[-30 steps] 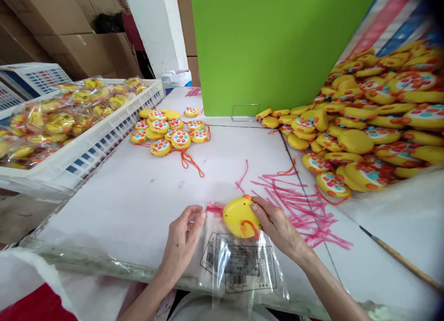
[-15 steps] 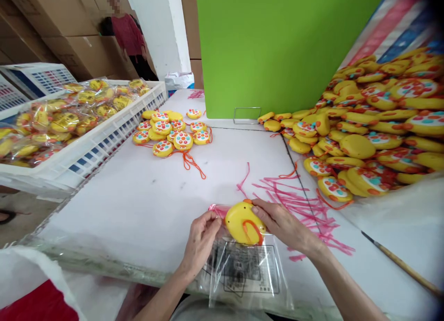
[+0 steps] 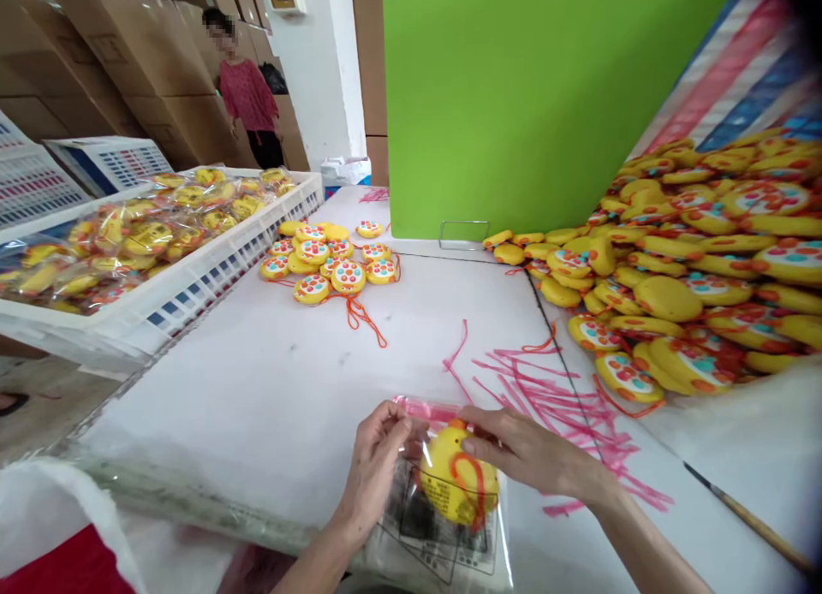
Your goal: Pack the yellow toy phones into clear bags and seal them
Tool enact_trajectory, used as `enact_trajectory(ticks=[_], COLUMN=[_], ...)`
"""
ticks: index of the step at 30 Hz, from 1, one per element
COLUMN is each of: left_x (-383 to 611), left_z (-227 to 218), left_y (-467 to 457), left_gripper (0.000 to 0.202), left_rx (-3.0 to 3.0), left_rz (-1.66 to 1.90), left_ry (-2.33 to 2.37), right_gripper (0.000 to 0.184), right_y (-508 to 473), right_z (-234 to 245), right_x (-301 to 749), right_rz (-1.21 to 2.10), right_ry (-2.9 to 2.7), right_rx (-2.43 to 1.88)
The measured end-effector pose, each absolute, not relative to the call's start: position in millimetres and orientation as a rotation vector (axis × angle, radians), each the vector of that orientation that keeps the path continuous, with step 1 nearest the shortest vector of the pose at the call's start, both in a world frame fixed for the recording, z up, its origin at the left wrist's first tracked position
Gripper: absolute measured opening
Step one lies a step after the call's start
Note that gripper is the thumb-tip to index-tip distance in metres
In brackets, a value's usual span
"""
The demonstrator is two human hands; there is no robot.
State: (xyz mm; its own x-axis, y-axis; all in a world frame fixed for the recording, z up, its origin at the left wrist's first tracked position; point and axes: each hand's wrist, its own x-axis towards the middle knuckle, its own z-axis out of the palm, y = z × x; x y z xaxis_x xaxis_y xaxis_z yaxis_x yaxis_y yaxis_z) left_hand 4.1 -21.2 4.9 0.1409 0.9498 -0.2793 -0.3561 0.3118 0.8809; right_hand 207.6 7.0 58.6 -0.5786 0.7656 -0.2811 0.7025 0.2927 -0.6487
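A round yellow plastic toy (image 3: 457, 483) with an orange cord lies mostly inside a clear printed plastic bag (image 3: 443, 551) near the table's front edge. My left hand (image 3: 376, 461) pinches the bag's left side by its mouth, with a finger partly behind the film. My right hand (image 3: 536, 448) has its thumb and fingers on the toy's upper right edge. Along the top of the bag runs a pink strip (image 3: 427, 408). The toy's underside and my right fingertips are partly hidden.
A small toy cluster (image 3: 330, 264) lies ahead, and a big toy heap (image 3: 674, 294) fills the right. On the left stands a white crate (image 3: 244, 243) of bagged toys. A green board (image 3: 533, 106) rises behind. Pink strips (image 3: 545, 389) and a wooden-handled tool (image 3: 745, 513) lie rightward. A person (image 3: 250, 102) stands beyond.
The toy has slid down deeper into the bag, and printed film now covers its lower part. Both hands sit slightly lower in view. The whole scene has shifted down with the camera.
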Motion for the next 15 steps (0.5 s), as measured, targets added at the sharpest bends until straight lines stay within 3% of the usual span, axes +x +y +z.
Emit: enact_trajectory(ticks=[5,11,15], left_x=[8.0,9.5,7.3], left_z=[4.9,7.7,9.8], left_y=[-22.6,-21.6,-22.0], left_gripper=[0.02,0.021,0.021], left_rx=[0.728,0.738,0.792], left_rz=[1.089,1.097,1.068], left_ry=[1.004,1.022,1.067], right_gripper=[0.043,0.022,0.023], right_y=[2.2,-6.8,-6.9], right_z=[65.5,53.3,40.7], right_x=[193.5,174.9,170.0], right_rz=[1.196,1.038,0.699], right_ry=[-2.43,-2.35,-2.366], right_rx=[-1.35,-1.199,-1.367])
